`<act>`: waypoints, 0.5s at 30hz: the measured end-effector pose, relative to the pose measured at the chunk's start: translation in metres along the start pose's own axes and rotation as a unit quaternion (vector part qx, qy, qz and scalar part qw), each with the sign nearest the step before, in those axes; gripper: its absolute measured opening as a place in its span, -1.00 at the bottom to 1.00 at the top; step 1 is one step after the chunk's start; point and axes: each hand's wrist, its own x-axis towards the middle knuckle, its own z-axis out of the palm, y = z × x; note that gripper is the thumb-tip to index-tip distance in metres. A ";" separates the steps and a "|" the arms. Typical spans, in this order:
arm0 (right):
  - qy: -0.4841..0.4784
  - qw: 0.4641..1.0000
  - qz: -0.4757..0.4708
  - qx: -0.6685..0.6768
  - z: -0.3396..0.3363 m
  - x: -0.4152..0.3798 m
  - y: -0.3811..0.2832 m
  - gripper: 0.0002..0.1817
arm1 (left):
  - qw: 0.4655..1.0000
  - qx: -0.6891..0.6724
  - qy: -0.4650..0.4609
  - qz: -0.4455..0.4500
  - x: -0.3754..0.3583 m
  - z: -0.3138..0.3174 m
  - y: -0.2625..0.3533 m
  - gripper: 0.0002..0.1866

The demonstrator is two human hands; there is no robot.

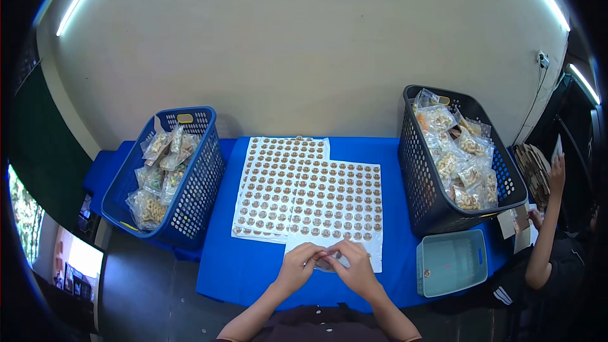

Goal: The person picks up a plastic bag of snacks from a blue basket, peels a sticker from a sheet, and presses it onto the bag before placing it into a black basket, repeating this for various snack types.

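Note:
My left hand (299, 267) and my right hand (357, 271) meet over the near edge of the sticker sheets. Their fingertips are pinched together and touch each other. A pale, shiny bit shows just under the fingers, too small and covered to name. Below and ahead of the hands lies a white sheet of round brown stickers (339, 199) in rows. It overlaps a second sticker sheet (263, 193) on its left. Both sheets lie flat on the blue tablecloth (218, 266).
A blue basket (199, 171) with clear bags of snacks (152, 209) stands at left. A black basket (430, 196) with similar snack bags (472, 145) stands at right. Before it sits a green-grey tray (453, 272) with a small round sticker inside. Another person's arm (546, 234) is raised at far right.

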 end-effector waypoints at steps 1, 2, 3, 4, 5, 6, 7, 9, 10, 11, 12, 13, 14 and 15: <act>-0.023 1.000 0.007 0.008 0.005 -0.001 0.002 -0.83 | 1.000 0.003 0.005 0.006 -0.001 0.002 -0.001 -0.92; 0.003 1.000 -0.014 -0.005 0.008 0.001 -0.002 -0.90 | 1.000 0.019 0.016 0.007 -0.001 0.001 0.000 -0.93; 0.002 1.000 -0.012 -0.009 0.010 0.002 -0.004 -0.90 | 0.999 0.035 0.028 0.008 -0.001 0.000 0.001 -0.94; 0.001 1.000 -0.008 -0.013 0.013 0.002 -0.005 -0.90 | 0.998 0.051 0.040 0.009 -0.002 -0.002 0.001 -0.94; 0.000 1.000 -0.004 -0.016 0.016 0.002 -0.007 -0.89 | 0.996 0.060 0.061 -0.005 -0.002 -0.003 0.001 -0.93; 0.006 1.000 0.009 0.003 0.020 0.003 -0.011 -0.89 | 0.994 0.069 0.081 -0.018 0.000 -0.005 0.001 -0.92; 0.011 0.999 0.022 0.022 0.026 0.004 -0.016 -0.88 | 0.991 0.078 0.100 -0.032 0.001 -0.007 0.001 -0.90; 0.010 0.999 0.018 0.045 0.029 0.006 -0.021 -0.87 | 0.985 0.080 0.155 -0.020 0.006 -0.013 0.001 -0.87; 0.004 0.999 0.001 0.049 0.028 0.007 -0.023 -0.88 | 0.978 0.079 0.193 -0.019 0.008 -0.017 -0.002 -0.88; -0.002 0.998 -0.017 0.053 0.028 0.008 -0.024 -0.88 | 0.970 0.077 0.232 -0.018 0.011 -0.021 -0.004 -0.88; -0.011 0.997 -0.011 0.070 0.031 0.008 -0.025 -0.88 | 0.967 0.091 0.236 -0.013 0.014 -0.027 -0.003 -0.88; -0.020 0.996 -0.008 0.086 0.034 0.007 -0.026 -0.89 | 0.965 0.104 0.242 -0.007 0.018 -0.034 -0.002 -0.89; -0.029 0.994 -0.005 0.102 0.035 0.007 -0.026 -0.89 | 0.961 0.117 0.249 0.000 0.022 -0.039 -0.001 -0.89; -0.034 0.994 -0.005 0.106 0.035 0.008 -0.027 -0.89 | 0.961 0.117 0.252 -0.004 0.022 -0.039 0.000 -0.91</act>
